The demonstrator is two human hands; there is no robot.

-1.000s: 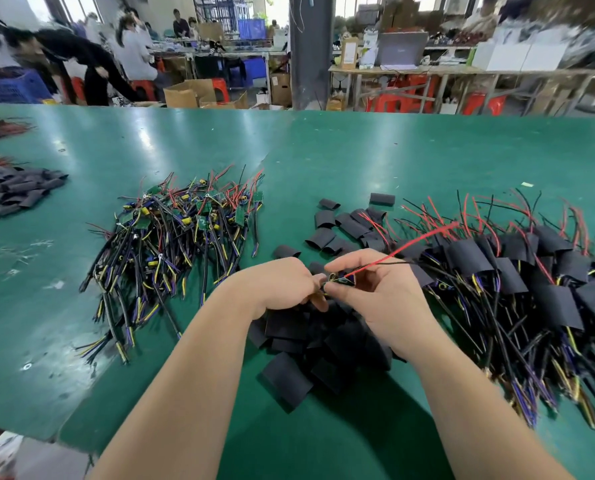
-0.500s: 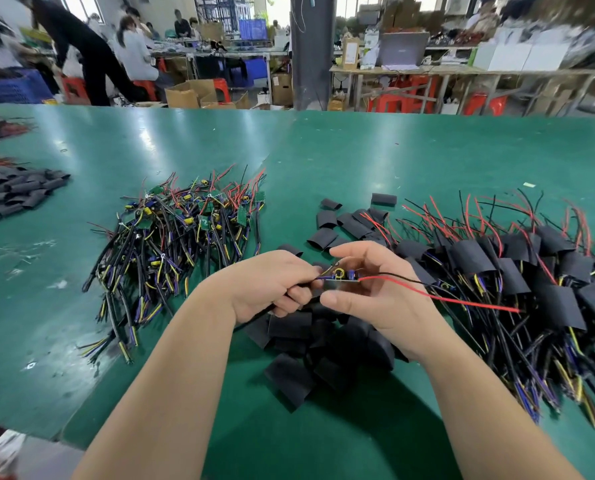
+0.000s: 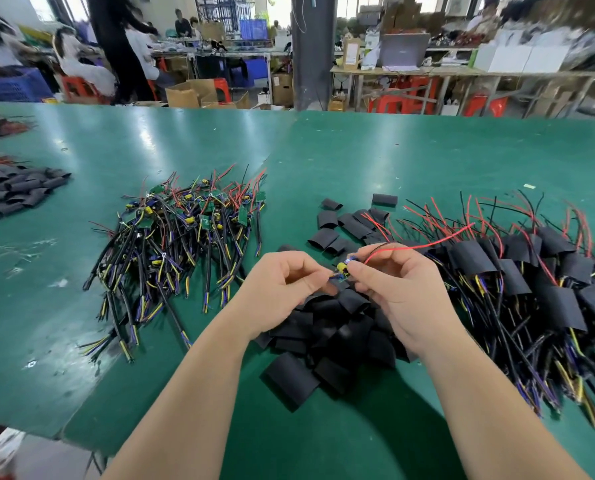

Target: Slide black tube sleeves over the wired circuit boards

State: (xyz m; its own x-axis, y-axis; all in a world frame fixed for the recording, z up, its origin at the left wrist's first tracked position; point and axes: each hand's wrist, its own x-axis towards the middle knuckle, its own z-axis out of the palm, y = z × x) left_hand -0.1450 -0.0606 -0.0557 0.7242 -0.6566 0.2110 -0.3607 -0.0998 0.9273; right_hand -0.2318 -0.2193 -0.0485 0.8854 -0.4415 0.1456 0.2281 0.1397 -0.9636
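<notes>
Together, left hand [image 3: 282, 289] and right hand [image 3: 398, 289] pinch one wired circuit board [image 3: 342, 269].

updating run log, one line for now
left hand: pinches wired board | right hand: same board | board: unsleeved

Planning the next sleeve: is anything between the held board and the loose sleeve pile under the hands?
Nothing visible. The left hand and right hand pinch the circuit board just over the sleeve pile; its red wire trails away to the right.
</notes>
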